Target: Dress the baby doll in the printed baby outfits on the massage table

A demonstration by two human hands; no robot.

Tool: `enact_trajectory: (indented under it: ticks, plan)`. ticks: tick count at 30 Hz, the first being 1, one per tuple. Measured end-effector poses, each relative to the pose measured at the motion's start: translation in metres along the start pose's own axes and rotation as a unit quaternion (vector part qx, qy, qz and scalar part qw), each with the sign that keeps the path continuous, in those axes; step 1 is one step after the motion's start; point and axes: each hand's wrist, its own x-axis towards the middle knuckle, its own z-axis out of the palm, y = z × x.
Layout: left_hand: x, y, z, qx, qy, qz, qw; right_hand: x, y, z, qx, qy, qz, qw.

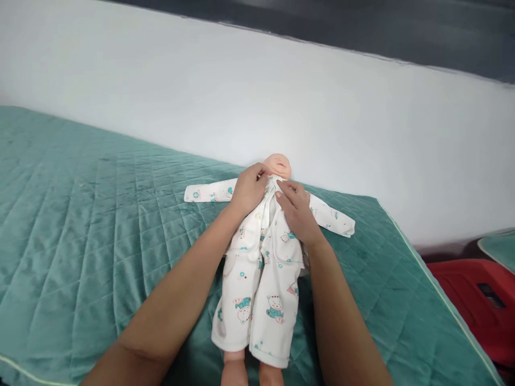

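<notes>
The left hand (248, 188) lies on the doll's chest, its fingers curled together and pinching the white cloth at the collar, just under the chin. The right hand (296, 210) rests palm-down on the other side of the chest, fingers stretched toward the neckline and pressed flat on the fabric rather than closed round anything. The two hands sit just beside each other with the front seam of the garment between them.

Beneath them the doll (278, 165) lies on its back, head toward the wall, bare feet toward the person. It wears a white printed romper (261, 279) patterned with small teal and pink animals; both sleeves spread out flat to the sides, and the legs reach down to the ankles.

The doll lies on a bed covered with a quilted teal bedspread (88, 225), near its far edge. A white wall (362, 118) rises right behind the head. A red object (478, 300) sits lower at the right, beyond the bed's edge.
</notes>
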Motion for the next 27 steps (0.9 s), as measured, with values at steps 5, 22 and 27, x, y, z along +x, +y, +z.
enact_trajectory:
  ticks: [5,22,27]
  plan:
    - [-0.020,-0.002,-0.006,0.000,0.012,-0.024,1.000,-0.022,-0.012,0.004,0.056,0.140,-0.005,0.989]
    - [-0.032,0.014,-0.038,-0.057,-0.186,-0.068,0.979,-0.028,-0.035,0.005,-0.020,0.078,0.107,0.991]
    - [-0.029,0.022,-0.045,-0.025,-0.217,-0.095,0.971,-0.029,-0.038,0.000,0.012,0.077,0.142,0.987]
